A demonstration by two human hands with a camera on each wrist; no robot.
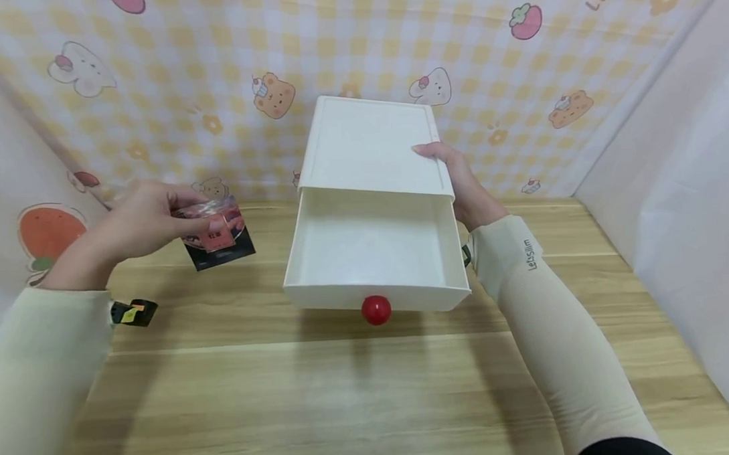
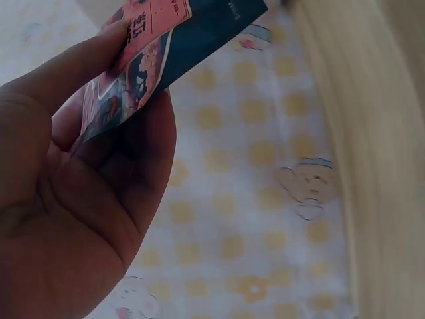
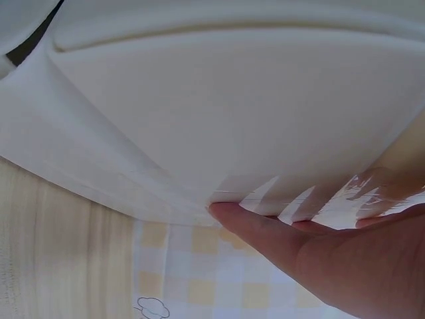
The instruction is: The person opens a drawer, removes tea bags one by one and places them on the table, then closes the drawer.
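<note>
In the head view, the left hand pinches a dark packet over the far left counter; the right hand grips the white box by its right side, its drawer open nearward. The left wrist view shows the packet between thumb and fingers; the right, fingertips against the box.

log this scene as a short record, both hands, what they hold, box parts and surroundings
left hand: pinches a packet
packet look: dark with a pink-red label, left of the white box, apart from it
right hand: grips the box's right side
drawer: open, jutting out at the front
knob: red, round, on the drawer front
surface: wood-grain table
backdrop: yellow-checked cloth with cartoon prints
</note>
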